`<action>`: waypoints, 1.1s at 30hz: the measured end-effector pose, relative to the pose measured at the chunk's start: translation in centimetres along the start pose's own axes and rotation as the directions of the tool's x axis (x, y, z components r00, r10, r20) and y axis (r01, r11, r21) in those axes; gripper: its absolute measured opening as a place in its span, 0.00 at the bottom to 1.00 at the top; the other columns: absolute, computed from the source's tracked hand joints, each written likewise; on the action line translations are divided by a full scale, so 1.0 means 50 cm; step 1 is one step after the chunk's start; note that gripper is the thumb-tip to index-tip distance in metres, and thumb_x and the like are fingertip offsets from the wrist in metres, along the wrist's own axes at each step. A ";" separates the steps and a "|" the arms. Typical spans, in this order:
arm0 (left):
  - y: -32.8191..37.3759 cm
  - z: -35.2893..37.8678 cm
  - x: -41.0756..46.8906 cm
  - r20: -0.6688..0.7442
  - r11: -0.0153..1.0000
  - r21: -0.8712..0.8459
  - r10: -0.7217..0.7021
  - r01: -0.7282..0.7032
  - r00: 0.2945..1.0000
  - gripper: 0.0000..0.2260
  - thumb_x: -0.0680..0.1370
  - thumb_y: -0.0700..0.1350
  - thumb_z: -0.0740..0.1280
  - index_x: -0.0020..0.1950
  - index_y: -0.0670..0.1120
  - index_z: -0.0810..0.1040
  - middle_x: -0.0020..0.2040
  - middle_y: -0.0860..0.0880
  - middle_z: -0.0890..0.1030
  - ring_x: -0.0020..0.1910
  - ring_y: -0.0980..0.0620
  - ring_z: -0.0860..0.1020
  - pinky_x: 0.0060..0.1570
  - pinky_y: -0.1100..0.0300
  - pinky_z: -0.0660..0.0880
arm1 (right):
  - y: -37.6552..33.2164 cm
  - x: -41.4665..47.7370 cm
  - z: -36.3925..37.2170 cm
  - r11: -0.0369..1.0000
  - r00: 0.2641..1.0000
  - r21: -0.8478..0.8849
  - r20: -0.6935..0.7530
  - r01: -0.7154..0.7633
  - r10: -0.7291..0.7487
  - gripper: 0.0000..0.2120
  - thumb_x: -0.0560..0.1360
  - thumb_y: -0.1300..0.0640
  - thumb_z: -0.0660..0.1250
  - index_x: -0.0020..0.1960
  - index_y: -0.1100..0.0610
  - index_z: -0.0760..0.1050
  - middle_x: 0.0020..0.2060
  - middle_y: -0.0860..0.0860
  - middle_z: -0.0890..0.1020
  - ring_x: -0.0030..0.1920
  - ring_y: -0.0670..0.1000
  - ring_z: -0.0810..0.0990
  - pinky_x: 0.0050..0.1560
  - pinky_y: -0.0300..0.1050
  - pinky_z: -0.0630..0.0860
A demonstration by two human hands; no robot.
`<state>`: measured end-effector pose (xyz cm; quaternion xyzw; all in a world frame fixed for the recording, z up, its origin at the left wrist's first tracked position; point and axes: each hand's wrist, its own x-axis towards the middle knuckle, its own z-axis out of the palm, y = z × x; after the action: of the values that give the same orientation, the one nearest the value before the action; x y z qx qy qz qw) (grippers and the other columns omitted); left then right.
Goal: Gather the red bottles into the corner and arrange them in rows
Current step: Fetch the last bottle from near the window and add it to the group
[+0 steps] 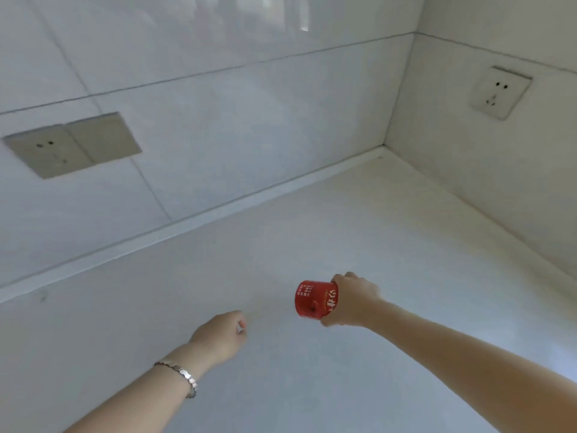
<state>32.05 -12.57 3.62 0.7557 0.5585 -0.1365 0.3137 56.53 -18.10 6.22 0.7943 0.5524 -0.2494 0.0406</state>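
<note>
My right hand [354, 301] grips a red bottle [313, 299] with white print on its label. The bottle is tilted, its base pointing left, above the white countertop [312, 239]; my hand hides its upper part. My left hand [223, 334], with a metal bracelet on the wrist, hovers lower left of the bottle with fingers curled and nothing seen in it. The corner [383, 148] where the two tiled walls meet lies far up and to the right of both hands. No other red bottles are in view.
A grey socket plate [73, 145] sits on the back wall at left. A white socket [499, 92] is on the right wall. A raised white ledge [193, 217] runs along the foot of the back wall.
</note>
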 end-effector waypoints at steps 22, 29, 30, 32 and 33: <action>-1.084 0.014 -0.708 -0.146 0.782 -0.366 -0.583 0.504 0.799 0.10 0.78 0.46 0.59 0.55 0.47 0.75 0.59 0.47 0.79 0.57 0.48 0.77 0.55 0.56 0.72 | -1.067 -0.310 0.381 0.793 0.853 -0.315 0.167 0.521 -0.494 0.28 0.58 0.38 0.71 0.53 0.50 0.73 0.47 0.46 0.79 0.46 0.49 0.78 0.43 0.41 0.71; -1.202 -0.026 -0.727 -0.154 0.735 -0.429 -0.632 0.524 0.760 0.03 0.78 0.45 0.59 0.47 0.49 0.71 0.55 0.46 0.80 0.55 0.47 0.78 0.52 0.57 0.73 | -1.249 -0.276 0.437 0.690 0.833 -0.482 0.193 0.540 -0.518 0.30 0.62 0.40 0.71 0.59 0.53 0.71 0.51 0.49 0.79 0.53 0.51 0.80 0.45 0.42 0.72; -1.218 -0.039 -0.725 -0.158 0.736 -0.428 -0.632 0.524 0.759 0.03 0.78 0.46 0.59 0.46 0.50 0.71 0.53 0.47 0.80 0.54 0.47 0.78 0.52 0.56 0.73 | -1.272 -0.265 0.443 0.678 0.835 -0.504 0.197 0.536 -0.513 0.30 0.63 0.41 0.71 0.60 0.53 0.70 0.53 0.49 0.79 0.54 0.51 0.80 0.47 0.42 0.73; -1.253 -0.067 -0.720 -0.176 0.730 -0.432 -0.643 0.529 0.745 0.03 0.78 0.46 0.58 0.46 0.50 0.71 0.50 0.47 0.80 0.52 0.47 0.78 0.52 0.55 0.74 | -1.315 -0.240 0.456 0.645 0.831 -0.545 0.208 0.536 -0.515 0.30 0.65 0.43 0.71 0.62 0.54 0.69 0.55 0.50 0.78 0.56 0.52 0.79 0.49 0.42 0.74; -1.271 -0.082 -0.716 -0.184 0.726 -0.436 -0.651 0.532 0.737 0.03 0.78 0.47 0.58 0.45 0.51 0.71 0.50 0.48 0.80 0.51 0.48 0.78 0.52 0.55 0.74 | -1.335 -0.227 0.460 0.625 0.827 -0.566 0.213 0.538 -0.520 0.30 0.66 0.43 0.71 0.63 0.54 0.69 0.56 0.50 0.77 0.56 0.51 0.79 0.49 0.42 0.73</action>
<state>-39.77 -25.77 6.22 0.4761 0.8312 -0.0015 0.2870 -14.48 -9.87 5.23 0.5371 0.8100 -0.0719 0.2242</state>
